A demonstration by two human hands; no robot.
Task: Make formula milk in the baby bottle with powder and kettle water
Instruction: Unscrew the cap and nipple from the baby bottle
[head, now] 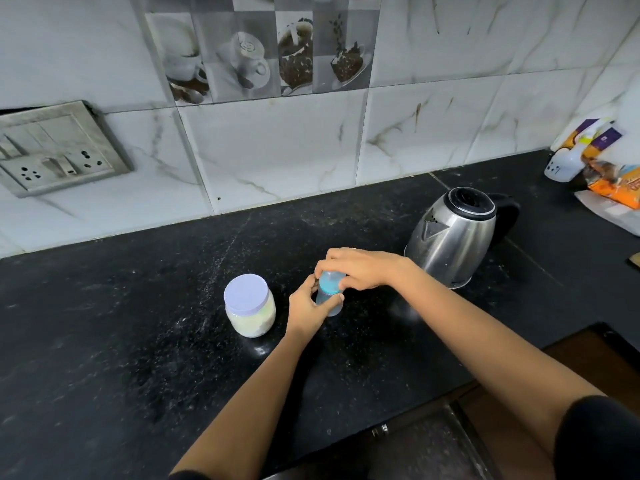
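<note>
The baby bottle (329, 299) stands on the worktop (138, 306) between the jar (249, 306), just to its left, and the kettle (450, 237), behind it to the right. The left hand (306, 306) grips its body and the right hand (360, 271) its top. Packets (609, 168) lie at the far right, and a socket plate (59, 150) is on the wall behind, far left.

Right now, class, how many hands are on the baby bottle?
2. The left hand grips the body of the baby bottle from the left; the right hand wraps the blue cap from above. No other hand is in view.
</note>
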